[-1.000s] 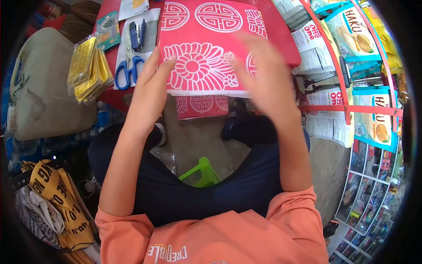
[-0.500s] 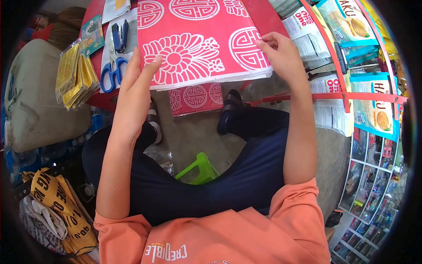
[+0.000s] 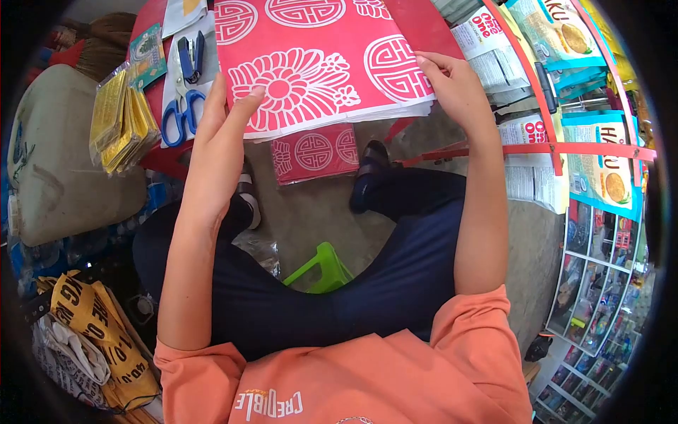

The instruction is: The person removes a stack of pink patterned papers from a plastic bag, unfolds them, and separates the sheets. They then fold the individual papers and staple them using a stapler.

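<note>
A stack of red paper sheets (image 3: 318,78) with white round and flower patterns lies at the near edge of the red table, white sheet edges showing beneath. My left hand (image 3: 224,145) is at its left edge, thumb over the top and index finger along the side; its other fingers are hidden. At the right edge, my right hand (image 3: 458,88) pinches the sheets between thumb and bent fingers. Blue-handled scissors (image 3: 182,113) and a dark blue stapler (image 3: 191,58) lie left of the stack.
Gold packets (image 3: 123,131) hang over the table's left edge. Below lies a pack of similar red paper (image 3: 316,154). A green stool (image 3: 325,268) shows between my legs. Snack bags (image 3: 600,159) hang on a red rack at right, above a wire display (image 3: 593,297).
The stack has shifted slightly left and turned a little, its right side moving away from me. More white edge shows at the near right corner. Both hands stay at its sides.
</note>
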{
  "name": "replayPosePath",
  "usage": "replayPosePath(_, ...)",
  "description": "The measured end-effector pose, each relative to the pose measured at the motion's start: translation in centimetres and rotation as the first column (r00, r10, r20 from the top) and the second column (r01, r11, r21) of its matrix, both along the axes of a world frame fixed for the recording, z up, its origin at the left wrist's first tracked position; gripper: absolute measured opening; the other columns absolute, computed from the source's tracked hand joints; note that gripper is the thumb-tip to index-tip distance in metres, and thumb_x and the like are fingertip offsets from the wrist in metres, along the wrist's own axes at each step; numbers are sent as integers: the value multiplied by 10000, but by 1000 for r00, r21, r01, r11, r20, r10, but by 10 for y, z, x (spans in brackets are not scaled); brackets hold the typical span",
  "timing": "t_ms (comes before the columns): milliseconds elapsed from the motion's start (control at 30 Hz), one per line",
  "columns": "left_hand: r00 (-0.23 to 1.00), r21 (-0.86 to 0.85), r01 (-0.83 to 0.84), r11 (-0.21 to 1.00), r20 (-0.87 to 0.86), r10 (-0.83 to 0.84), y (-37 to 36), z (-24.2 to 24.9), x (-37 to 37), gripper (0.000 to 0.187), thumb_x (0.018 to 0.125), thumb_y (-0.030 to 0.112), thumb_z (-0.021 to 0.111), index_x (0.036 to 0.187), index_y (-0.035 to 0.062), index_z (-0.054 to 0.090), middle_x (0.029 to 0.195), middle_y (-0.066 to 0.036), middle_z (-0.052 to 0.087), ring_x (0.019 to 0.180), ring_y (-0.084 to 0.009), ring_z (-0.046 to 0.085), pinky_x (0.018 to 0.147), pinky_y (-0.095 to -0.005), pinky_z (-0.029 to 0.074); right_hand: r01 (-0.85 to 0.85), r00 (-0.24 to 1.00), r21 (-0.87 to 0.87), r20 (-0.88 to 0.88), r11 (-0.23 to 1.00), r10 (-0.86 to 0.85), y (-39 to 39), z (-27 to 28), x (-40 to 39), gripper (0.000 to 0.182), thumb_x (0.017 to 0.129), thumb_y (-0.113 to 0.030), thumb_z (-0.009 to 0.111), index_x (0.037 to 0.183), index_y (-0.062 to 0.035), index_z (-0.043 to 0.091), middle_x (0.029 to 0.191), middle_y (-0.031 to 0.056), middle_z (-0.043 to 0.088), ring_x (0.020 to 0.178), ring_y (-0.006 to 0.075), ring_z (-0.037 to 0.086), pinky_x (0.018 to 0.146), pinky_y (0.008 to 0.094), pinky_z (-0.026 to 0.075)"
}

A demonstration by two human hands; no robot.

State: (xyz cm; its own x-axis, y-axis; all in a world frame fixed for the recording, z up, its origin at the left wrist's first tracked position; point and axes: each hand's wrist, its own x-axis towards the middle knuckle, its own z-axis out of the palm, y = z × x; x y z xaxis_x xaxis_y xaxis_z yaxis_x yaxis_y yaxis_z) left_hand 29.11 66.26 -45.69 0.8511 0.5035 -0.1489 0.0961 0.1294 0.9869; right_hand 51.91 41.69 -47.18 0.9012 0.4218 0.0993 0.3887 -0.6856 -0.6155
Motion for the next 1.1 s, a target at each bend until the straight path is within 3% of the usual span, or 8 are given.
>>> replayPosePath(33,1000,1,2,1000,5,-2,0,0,0,838,939,366,669,1571,-28,283,1616,-172,325,1496,-228,290,1215,-354,174,-7,1000,9,-9,1000,7,0,1,1,374,1006,-268,597,1239,8,694,1009,109,754,892,148,696,804,278,529)
replayPosePath(133,1000,12,-5,1000,13,5,-2,1,0,840,940,370,667,1570,-31,281,1621,-173,316,1500,-227,282,1218,-352,171,3,1000,70,-6,998,-2,1,7,-2,412,962,-355,623,1212,-41,719,1027,157,755,942,241,721,880,345,524)
replayPosePath(233,1000,26,-8,1000,11,7,-2,-2,1,835,944,367,664,1569,-34,280,1622,-173,316,1499,-227,286,1217,-343,177,-50,987,324,-132,945,97,10,14,-10,475,948,-393,655,1216,-3,702,1022,110,748,904,169,699,860,321,522)
replayPosePath(367,999,48,18,999,42,-20,1,-4,2,803,961,337,649,1568,-37,279,1617,-174,324,1495,-225,295,1211,-328,190,34,876,288,-469,957,110,15,32,-22,472,905,-335,750,1224,2,662,1046,39,732,933,83,655,820,240,490)
replayPosePath(567,996,244,7,970,84,-29,8,-19,6,623,1003,251,576,1501,-60,366,1572,-222,340,1485,-279,305,1192,-331,226,63,967,393,-252,917,41,19,16,-19,422,893,-201,751,1196,76,651,1003,103,741,864,115,685,753,277,532)
replayPosePath(733,998,474,-37,880,54,13,8,-26,3,672,1001,338,562,1526,-24,352,1634,-275,198,1556,-350,122,1229,-403,157,165,964,705,-263,690,38,28,35,-29,311,934,-136,704,1161,69,646,1018,126,728,858,133,716,683,261,590)
replayPosePath(1033,984,550,-76,832,174,-25,12,-13,2,580,1004,379,570,1432,-3,486,1546,-244,376,1458,-376,334,1197,-429,247,279,899,854,-393,439,194,27,48,-30,428,1006,-79,492,1386,105,426,1297,244,591,1169,308,653,1058,407,546)
replayPosePath(1100,980,523,-66,850,194,-44,12,-2,1,586,991,390,599,1420,1,505,1509,-237,430,1447,-369,360,1195,-443,254,233,896,880,-360,413,260,28,50,-28,403,1022,-163,503,1363,51,497,1233,214,643,1119,300,676,1017,402,555)
